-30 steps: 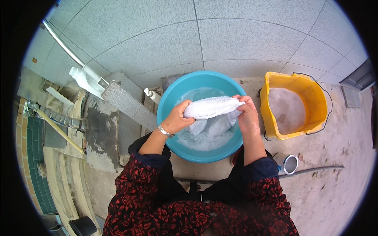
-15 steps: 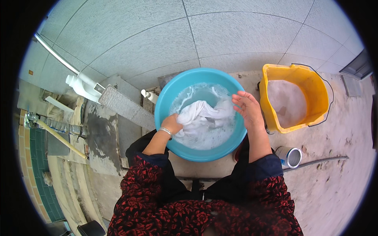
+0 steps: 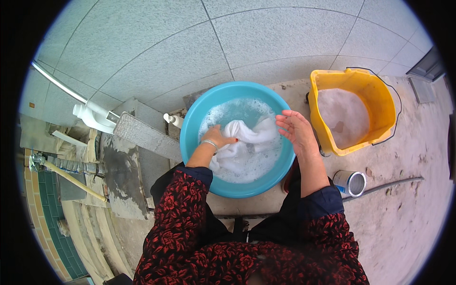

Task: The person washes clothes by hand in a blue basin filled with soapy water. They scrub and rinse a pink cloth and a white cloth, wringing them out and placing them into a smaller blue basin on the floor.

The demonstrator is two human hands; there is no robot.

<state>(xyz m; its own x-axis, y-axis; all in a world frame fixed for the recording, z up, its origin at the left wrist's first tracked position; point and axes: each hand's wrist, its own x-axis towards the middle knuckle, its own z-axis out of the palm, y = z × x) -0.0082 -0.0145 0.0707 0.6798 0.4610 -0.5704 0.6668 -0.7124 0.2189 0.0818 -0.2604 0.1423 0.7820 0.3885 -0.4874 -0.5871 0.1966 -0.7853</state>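
Note:
A round turquoise basin [image 3: 190,159] holds foamy water and a bunched white cloth [image 3: 259,133]. My left hand [image 3: 218,138] is inside the basin at the cloth's left side, thumb pointing right and fingers apart, their tips partly lost in the suds. It does not grip the cloth; whether it touches it is hard to tell. Over the basin's right rim my right hand [image 3: 299,132] is raised, palm turned inward, fingers stretched out and nothing in them.
A yellow bucket [image 3: 327,133] with cloudy water stands right of the basin. Near it are a metal can [image 3: 350,183] and a dark hose [image 3: 399,183]. Left of the basin are a white pump bottle [image 3: 175,120], a stone slab [image 3: 147,135] and a white pipe [image 3: 95,118]. A tiled wall rises behind.
My left hand has let go of the cloth's left edge and moved slightly right and up, its fingers spreading. The cloth has shifted a little. My right hand stays raised over the rim.

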